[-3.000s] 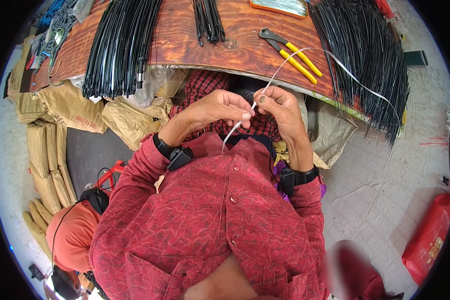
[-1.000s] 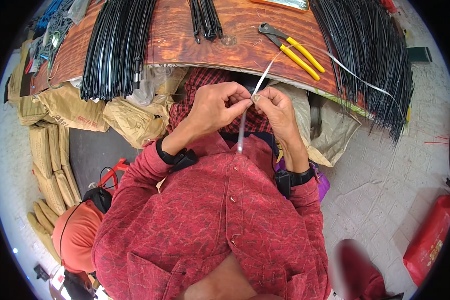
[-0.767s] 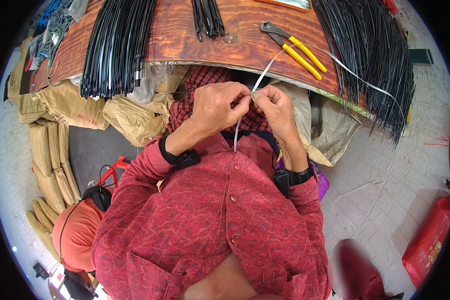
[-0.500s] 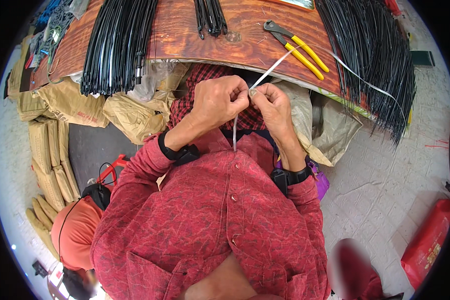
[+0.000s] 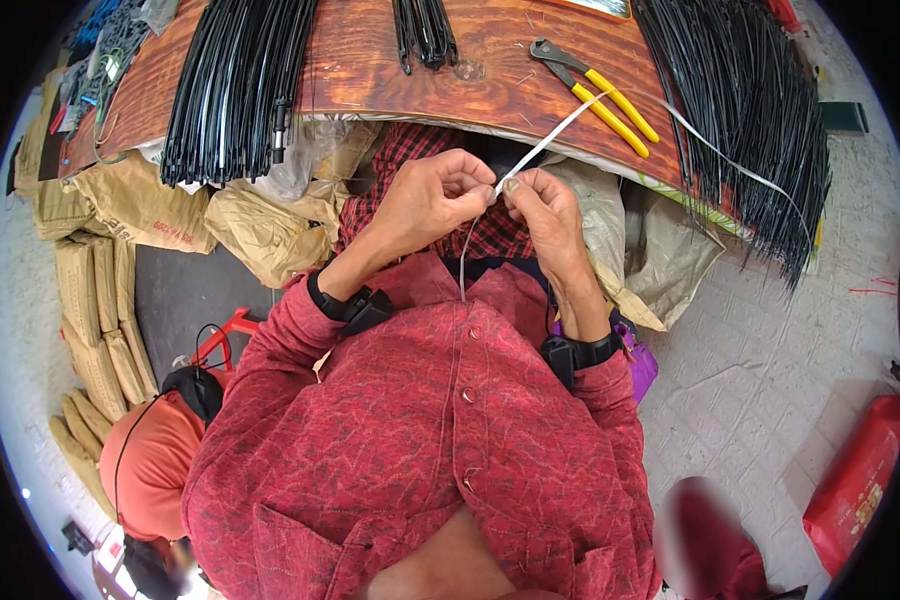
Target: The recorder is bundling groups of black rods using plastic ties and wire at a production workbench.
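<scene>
A narrow white flat strip [image 5: 550,138] runs between my two hands in front of my chest. My left hand [image 5: 428,205] pinches it between thumb and forefinger, the other fingers curled. Close beside it, my right hand [image 5: 550,210] is closed on the same strip, thumb against forefinger. One end hangs down toward my shirt front. The other stretch rises to the table edge, crosses the yellow handles of the cutting pliers [image 5: 610,112] and trails right over a bundle of thin black strands [image 5: 740,120]. What lies between my fingertips is too small to make out.
On the wooden table [image 5: 370,85] lie a thick black bundle [image 5: 235,90] at left and a smaller one [image 5: 425,35] at the middle. Brown paper sacks [image 5: 270,230] sit under the edge. A person in orange [image 5: 150,460] is at lower left, a red bag [image 5: 860,480] at right.
My left hand has shifted slightly and its fingers have loosened a little around the pinch. The hanging end of the strip has swung slightly left and turned edge-on.
</scene>
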Demonstrator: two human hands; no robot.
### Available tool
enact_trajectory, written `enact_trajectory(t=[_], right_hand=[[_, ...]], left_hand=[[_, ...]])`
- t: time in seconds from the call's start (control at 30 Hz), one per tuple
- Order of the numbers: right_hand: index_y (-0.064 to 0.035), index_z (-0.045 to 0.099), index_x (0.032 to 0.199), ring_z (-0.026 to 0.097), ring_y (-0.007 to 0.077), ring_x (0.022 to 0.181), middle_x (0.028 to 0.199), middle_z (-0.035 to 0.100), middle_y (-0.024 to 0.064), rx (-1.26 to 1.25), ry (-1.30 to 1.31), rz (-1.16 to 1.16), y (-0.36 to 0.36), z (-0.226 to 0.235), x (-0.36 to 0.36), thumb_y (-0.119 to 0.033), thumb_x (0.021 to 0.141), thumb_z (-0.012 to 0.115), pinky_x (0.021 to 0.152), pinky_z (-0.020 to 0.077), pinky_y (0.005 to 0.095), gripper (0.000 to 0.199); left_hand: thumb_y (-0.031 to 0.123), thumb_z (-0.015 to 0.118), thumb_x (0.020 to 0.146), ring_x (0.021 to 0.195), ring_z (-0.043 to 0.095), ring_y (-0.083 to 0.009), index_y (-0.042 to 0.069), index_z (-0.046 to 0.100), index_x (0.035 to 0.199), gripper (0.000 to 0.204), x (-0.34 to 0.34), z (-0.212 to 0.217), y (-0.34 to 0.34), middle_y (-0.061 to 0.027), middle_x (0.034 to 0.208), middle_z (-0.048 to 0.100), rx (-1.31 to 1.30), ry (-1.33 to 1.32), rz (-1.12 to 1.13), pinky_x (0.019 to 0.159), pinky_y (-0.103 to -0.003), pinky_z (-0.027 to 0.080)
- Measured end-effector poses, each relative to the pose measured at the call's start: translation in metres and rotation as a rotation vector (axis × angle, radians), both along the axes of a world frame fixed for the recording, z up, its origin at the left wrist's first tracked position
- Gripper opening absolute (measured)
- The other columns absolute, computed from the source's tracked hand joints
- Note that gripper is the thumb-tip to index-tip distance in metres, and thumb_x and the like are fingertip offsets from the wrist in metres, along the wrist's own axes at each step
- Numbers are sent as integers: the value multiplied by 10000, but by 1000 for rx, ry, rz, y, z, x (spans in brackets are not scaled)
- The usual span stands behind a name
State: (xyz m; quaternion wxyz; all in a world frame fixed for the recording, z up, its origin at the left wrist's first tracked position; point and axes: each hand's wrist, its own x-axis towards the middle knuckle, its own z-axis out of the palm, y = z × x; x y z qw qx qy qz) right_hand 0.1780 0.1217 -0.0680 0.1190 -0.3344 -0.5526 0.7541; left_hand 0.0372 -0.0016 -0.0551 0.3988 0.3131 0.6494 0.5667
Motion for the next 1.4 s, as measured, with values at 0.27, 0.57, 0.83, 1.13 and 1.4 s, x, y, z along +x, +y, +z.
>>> enact_trajectory(t=[0.27,0.57,0.83,1.13,1.4], right_hand=[[-20,657,909,528,52,717,806,625,-6,62,-22,-11,-8,2,0,-158,932,665,669,429,218,140],[12,669,907,530,29,682,779,637,-9,220,-23,-48,-24,-3,-1,-177,937,671,604,433,210,192],[12,669,904,527,32,670,757,634,-15,283,-42,-28,-38,-12,-1,-187,937,673,591,435,222,202],[5,644,892,498,33,650,723,586,-31,260,-62,55,-63,-22,5,-174,941,661,570,415,228,187],[-19,636,926,474,37,686,768,562,-33,234,-66,190,-66,-35,7,-204,977,590,596,385,230,197]], left_hand=[[85,695,873,690,662,-72,-5,684,919,102,8,5,-3,-29,763,708,-153,293,-42,642,-242,535],[106,705,832,631,694,-123,25,712,922,121,14,-4,-13,-85,730,716,-106,539,28,591,-266,540],[164,707,772,583,675,-291,77,705,787,88,14,-16,-27,-101,686,691,9,711,112,511,-388,508],[187,701,775,552,649,-258,60,710,802,130,16,-24,-55,-94,647,663,-97,798,46,514,-364,487],[138,654,816,608,619,-119,4,702,818,142,2,-30,-68,-61,676,679,-185,345,-78,579,-289,484]])
